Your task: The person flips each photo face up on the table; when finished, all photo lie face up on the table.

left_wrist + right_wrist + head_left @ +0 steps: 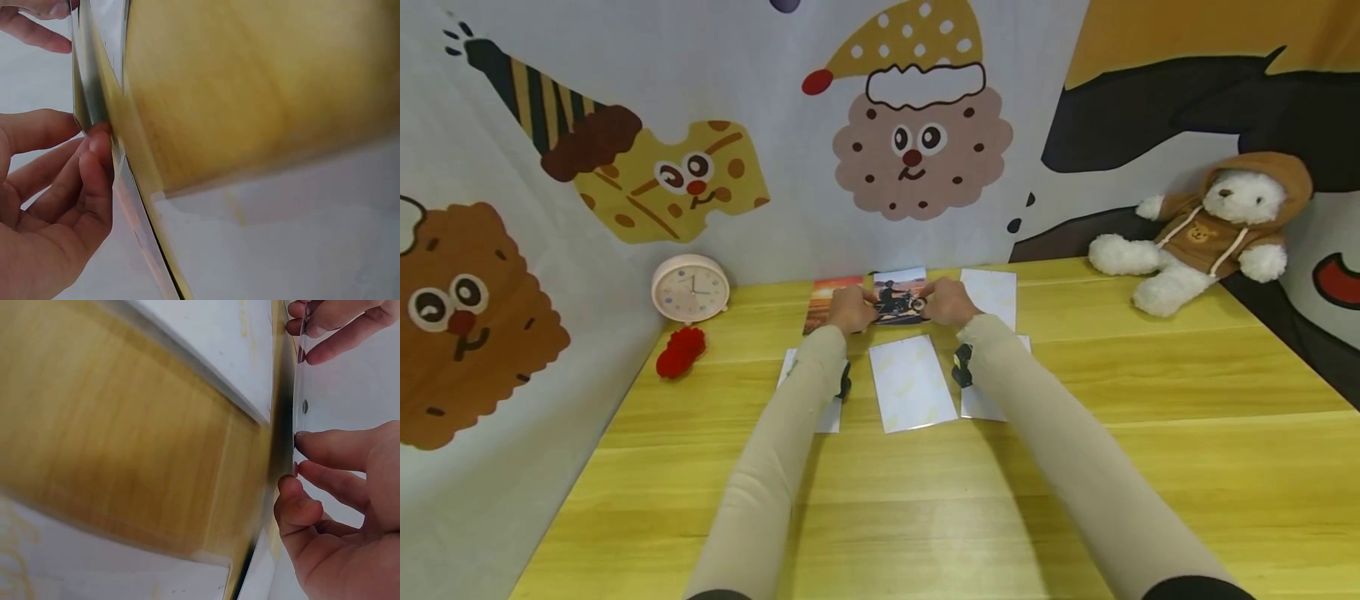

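Note:
A picture card of a rider on a motorcycle [895,292] is in the middle of the back row, between both hands. My left hand [852,308] pinches its left edge, thumb and fingertips on either side of it. At the opposite edge my right hand [951,302] pinches the card the same way. Both wrist views show the thin card edge-on, slightly bent, close over the wooden table [895,517]. Left of it lies a sunset picture card [818,312], partly under my left hand. A white card [997,292] lies face down at the back right.
Nearer me is a row of white cards: a middle one [912,383], a left one [831,417] and a right one [980,404], the outer two partly hidden by my forearms. A pink clock [690,288] and red fuzzy object [681,352] stand left, a teddy bear [1210,225] right.

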`<state>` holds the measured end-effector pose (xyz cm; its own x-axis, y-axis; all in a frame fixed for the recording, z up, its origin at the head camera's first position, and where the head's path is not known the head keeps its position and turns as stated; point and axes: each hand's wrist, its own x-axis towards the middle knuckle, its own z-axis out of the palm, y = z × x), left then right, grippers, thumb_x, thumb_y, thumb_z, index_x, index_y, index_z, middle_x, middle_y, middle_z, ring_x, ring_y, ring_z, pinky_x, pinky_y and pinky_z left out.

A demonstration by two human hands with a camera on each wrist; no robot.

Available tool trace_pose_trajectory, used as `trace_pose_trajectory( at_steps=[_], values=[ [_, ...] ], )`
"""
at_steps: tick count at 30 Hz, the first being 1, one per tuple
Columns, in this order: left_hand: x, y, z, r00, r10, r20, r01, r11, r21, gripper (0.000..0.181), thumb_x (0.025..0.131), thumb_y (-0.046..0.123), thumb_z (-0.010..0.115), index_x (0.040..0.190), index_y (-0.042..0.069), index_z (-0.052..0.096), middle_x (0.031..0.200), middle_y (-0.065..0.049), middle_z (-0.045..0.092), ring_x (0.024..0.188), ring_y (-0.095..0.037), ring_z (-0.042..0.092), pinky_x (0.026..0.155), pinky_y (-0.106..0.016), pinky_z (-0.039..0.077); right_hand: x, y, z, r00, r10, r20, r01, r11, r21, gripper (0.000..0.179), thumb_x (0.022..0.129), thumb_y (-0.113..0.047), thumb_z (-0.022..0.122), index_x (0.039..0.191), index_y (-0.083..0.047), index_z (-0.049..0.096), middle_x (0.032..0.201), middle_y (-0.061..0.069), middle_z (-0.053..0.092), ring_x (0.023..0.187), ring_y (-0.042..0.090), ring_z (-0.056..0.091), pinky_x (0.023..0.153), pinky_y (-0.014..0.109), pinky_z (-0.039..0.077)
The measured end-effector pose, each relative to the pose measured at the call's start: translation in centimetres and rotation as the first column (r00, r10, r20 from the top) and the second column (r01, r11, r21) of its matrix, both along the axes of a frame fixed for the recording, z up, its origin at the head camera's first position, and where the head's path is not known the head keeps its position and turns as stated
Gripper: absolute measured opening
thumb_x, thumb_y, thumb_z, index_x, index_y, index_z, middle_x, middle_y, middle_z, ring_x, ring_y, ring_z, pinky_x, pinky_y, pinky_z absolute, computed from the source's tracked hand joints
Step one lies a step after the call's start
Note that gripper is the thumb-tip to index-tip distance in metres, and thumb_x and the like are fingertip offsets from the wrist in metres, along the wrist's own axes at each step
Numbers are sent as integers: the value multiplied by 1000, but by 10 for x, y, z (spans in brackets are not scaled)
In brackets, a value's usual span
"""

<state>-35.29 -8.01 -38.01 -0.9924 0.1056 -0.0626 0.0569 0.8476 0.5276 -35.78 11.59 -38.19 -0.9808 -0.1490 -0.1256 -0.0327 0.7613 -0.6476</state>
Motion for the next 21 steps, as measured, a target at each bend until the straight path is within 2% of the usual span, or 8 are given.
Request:
trace_pose_trajectory(
  at_steps=[4,9,17,21],
  values=[
    [0,2,-2,1000,8,18,-8,1000,5,32,95,15,67,126,10,71,136,-11,65,131,-35,52,105,-46,50,-1,0,-3,1000,16,-15,-15,998,60,42,90,-7,65,133,-3,64,141,15,62,116,31,60,84,34,52],
    [2,5,0,1000,-12,13,12,999,-49,31,95,16,67,124,9,71,136,-11,65,126,-32,59,101,-45,53,-1,-3,-5,999,40,-32,-36,990,133,41,90,-7,62,130,-1,65,137,15,64,108,28,59,86,34,51],
    [0,6,-2,998,-55,14,56,990,-131,32,93,17,69,124,7,70,131,-10,69,122,-29,63,100,-42,54,-2,-4,-4,996,74,-55,-62,978,197,40,91,-6,58,130,2,64,136,17,64,121,32,61,101,43,52],
    [-1,9,0,999,-35,21,39,983,-178,32,93,17,69,124,9,71,131,-8,69,120,-28,64,100,-44,54,-4,-4,-4,996,71,-45,-60,974,218,41,92,-9,59,131,0,64,136,16,64,124,33,60,105,44,51]
  ],
)
